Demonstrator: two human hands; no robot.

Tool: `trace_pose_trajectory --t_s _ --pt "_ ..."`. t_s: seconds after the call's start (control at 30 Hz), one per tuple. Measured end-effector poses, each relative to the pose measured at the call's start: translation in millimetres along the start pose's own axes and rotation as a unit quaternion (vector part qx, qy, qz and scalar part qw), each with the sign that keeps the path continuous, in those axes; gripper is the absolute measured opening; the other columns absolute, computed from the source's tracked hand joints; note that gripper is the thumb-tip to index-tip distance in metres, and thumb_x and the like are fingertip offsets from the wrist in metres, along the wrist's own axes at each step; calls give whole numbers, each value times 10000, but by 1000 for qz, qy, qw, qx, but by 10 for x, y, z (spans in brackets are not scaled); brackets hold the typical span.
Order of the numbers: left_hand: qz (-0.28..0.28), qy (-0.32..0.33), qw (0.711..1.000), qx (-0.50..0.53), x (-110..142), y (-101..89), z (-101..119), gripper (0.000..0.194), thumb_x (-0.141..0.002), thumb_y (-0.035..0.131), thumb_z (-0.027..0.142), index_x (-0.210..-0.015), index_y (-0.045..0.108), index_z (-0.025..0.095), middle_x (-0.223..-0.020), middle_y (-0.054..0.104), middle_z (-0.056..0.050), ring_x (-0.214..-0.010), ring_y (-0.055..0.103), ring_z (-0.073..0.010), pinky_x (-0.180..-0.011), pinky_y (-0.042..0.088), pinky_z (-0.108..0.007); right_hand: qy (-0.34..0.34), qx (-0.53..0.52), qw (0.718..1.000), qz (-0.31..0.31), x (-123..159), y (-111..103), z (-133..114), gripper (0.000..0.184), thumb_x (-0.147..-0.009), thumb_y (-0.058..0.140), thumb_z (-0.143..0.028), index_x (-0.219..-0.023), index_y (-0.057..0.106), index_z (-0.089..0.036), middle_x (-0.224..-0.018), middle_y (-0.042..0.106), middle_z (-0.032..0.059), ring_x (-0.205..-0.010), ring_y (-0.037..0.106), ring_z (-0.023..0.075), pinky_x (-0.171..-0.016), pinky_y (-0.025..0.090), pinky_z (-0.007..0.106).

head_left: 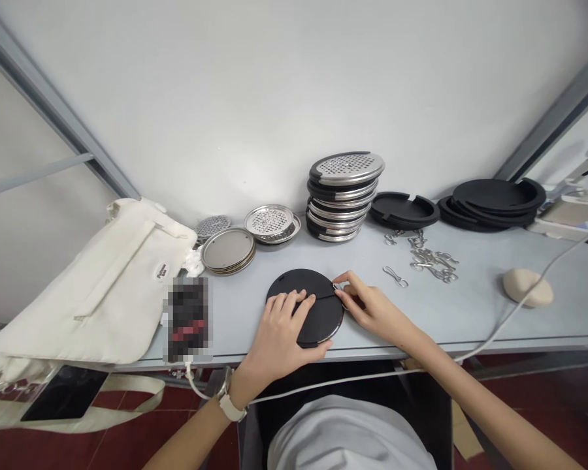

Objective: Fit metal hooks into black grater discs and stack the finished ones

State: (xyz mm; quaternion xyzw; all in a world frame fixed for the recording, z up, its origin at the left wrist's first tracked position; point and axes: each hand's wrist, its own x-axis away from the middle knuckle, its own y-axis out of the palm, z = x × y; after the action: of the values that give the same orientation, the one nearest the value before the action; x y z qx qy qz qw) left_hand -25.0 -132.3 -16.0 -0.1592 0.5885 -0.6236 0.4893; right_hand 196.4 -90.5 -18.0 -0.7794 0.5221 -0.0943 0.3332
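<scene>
A black round disc (319,323) with a seam across it lies near the table's front edge. My left hand (287,326) holds it, its fingers across the top and its thumb at the near rim. At the disc's right edge, my right hand (365,303) pinches a small metal clip (335,286), mostly hidden by the fingertips. A similar wire clip (396,277) lies to the right. Behind it is a loose pile of metal clips (434,261).
At the back stands a tall stack of perforated metal discs in black rings (343,196). Plain metal discs (228,249) and grater-like plates (269,220) sit left of it, black rings (500,196) right. A cream bag (98,294), white cable (509,316) and beige mouse-like object (528,287) flank the workspace.
</scene>
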Motion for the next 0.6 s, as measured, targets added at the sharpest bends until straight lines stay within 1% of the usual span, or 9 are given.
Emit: trace_pose_trajectory --t_s 0.23,0.4,0.53,0.6 --pt "4 1 1000 -2 2 9 -3 666 -772 701 468 -1334 493 177 -1299 550 -126 -1147 494 -303 -992 390 -471 -8 2 1000 2 7 3 0 166 -1003 340 -342 -1102 417 -234 -724 651 6 -570 581 175 -599 445 271" --pt "2 2 1000 -2 3 6 -4 654 -776 697 467 -1325 502 170 -1287 553 -124 -1145 494 -298 -992 391 -460 7 14 1000 14 2 11 -5 146 -1006 321 -342 -990 430 -247 -602 516 -46 -493 508 159 -551 409 251" --pt "6 2 1000 -3 2 2 0 665 -764 710 457 -1328 497 177 -1283 557 -125 -1140 501 -298 -987 398 -461 6 1 1000 23 -4 15 -17 143 -1009 318 -349 -1037 410 -244 -651 557 -30 -538 527 165 -577 428 256" --pt "11 2 1000 -2 1 4 2 666 -760 714 451 -1331 495 188 -1279 561 -126 -1130 512 -299 -979 404 -465 8 6 999 39 -7 12 -20 156 -1006 333 -361 -1071 405 -240 -655 557 -30 -555 533 168 -589 439 260"
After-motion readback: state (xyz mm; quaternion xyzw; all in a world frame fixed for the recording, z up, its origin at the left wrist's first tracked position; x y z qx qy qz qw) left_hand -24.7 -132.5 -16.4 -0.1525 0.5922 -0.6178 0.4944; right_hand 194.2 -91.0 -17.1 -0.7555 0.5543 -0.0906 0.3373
